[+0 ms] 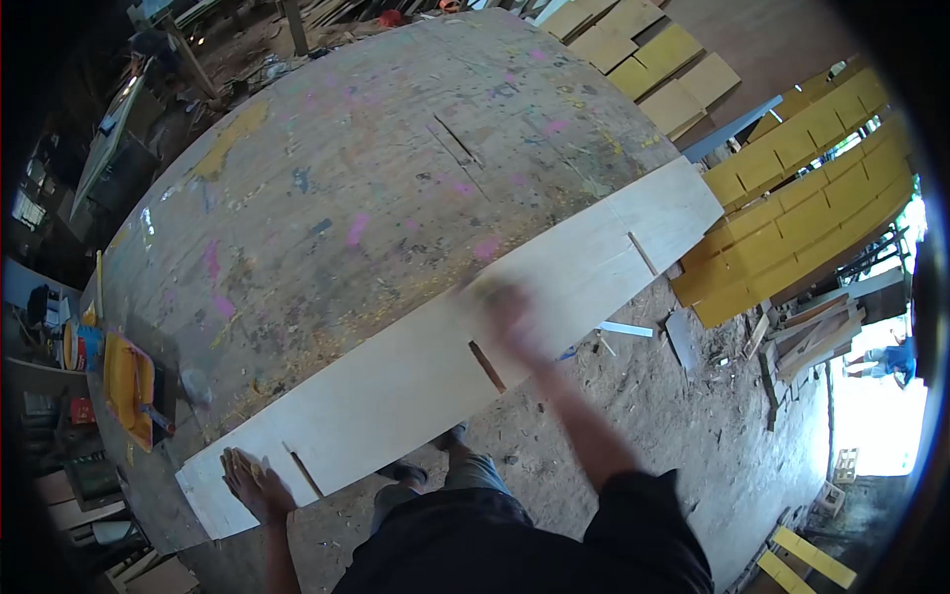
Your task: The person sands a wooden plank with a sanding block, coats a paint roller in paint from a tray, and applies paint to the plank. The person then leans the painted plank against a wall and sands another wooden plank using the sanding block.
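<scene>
A long pale wooden board [396,381] with several narrow slots lies along the near edge of a paint-stained table [336,158]. My left hand [255,487] rests flat on the board's left end, fingers spread, beside a slot. Over the middle of the board, near its far edge, my right hand [517,322] is smeared by motion. Something tan seems to be under its fingers, but the blur hides what it is and how the fingers are closed.
At the table's left end sits a yellow paint tray [129,386] with a tool in it. Yellow slotted boards [807,223] stand to the right, with more panels [643,59] behind. Wood scraps [821,337] lie on the dirt floor. A person [891,362] is far right.
</scene>
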`<state>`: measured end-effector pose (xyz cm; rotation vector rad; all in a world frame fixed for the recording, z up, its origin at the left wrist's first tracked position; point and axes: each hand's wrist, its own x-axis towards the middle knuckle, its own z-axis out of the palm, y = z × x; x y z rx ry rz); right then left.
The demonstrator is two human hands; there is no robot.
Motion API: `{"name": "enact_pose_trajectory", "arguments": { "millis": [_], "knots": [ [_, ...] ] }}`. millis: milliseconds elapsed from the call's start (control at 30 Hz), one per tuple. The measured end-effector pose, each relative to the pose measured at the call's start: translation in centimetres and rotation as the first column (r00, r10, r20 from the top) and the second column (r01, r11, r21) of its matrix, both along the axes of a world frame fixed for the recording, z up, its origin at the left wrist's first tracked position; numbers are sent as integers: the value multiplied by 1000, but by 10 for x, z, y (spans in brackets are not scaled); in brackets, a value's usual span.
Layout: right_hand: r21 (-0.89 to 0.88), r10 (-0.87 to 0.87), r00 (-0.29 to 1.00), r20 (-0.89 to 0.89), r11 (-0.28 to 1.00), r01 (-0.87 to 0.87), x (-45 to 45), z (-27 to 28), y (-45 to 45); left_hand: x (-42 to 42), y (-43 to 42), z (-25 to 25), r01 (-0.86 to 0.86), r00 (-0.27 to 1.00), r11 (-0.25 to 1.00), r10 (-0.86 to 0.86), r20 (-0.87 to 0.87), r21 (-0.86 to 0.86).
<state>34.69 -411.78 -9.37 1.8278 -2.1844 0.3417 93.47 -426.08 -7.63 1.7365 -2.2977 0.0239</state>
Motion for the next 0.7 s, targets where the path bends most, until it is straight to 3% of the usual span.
{"name": "enact_pose_trajectory", "arguments": {
  "millis": [33, 67, 100, 167, 200, 267, 333, 367, 400, 433, 467, 533, 567, 600, 667, 700],
  "knots": [
    [-160, -210, 975, -74, 967, 196, -83, 3, 12, -2, 1, 0, 10, 1000, 1000, -10, 26, -22],
    [-343, -368, 929, 38, 868, 358, -140, 14, 20, -2, 3, 1, 12, 1000, 1000, -12, 22, -17],
    [-345, -371, 928, 31, 868, 358, -146, 17, 21, -4, 3, 1, 4, 1000, 1000, -4, -11, -12],
    [-159, -558, 825, 91, 809, 566, -150, 18, 21, -1, 0, -3, 20, 999, 999, -21, -42, -37],
    [-155, -499, 728, -470, 859, 488, -114, -12, 16, -5, -4, -6, 20, 998, 999, -23, -54, -41],
    [42, -152, 560, -815, 947, 318, 51, -60, 23, 1, 2, -6, 25, 999, 999, -25, 25, -36],
    [191, 25, 719, -694, 970, 151, 130, -8, 41, 5, 4, -6, 92, 994, 994, -88, 57, -60],
    [217, 121, 983, -135, 972, -90, 124, 43, 38, 4, 4, -5, 66, 997, 997, -64, 53, -49],
    [99, 215, 857, 468, 951, -293, 113, 67, 45, 2, 1, -5, 45, 998, 998, -43, 46, -44],
    [82, 166, 902, 399, 973, -215, 64, 49, 57, -2, 2, -1, 20, 999, 999, -20, 25, -35],
    [48, -9, 999, -34, 999, 11, -10, 35, 67, -6, 3, 1, -1, 1000, 1000, 1, -1, -26],
    [-145, -335, 920, -202, 939, 310, -91, 45, 73, -3, 4, 3, -13, 1000, 1000, 13, 9, -19],
    [-149, -331, 921, -203, 941, 305, -76, 33, 75, -2, 5, 4, -44, 999, 999, 44, -8, 5],
    [-113, -337, 536, -774, 907, 406, -51, 8, 74, -6, 3, 3, -73, 997, 997, 74, -36, 23],
    [-8, -139, 509, -850, 968, 252, 30, -8, 60, -13, 6, 7, -79, 993, 997, 81, -88, 23],
    [-77, -176, 486, -856, 973, 217, 79, 3, 60, -10, 7, 5, -77, 995, 997, 77, -64, 15]
  ]
}}
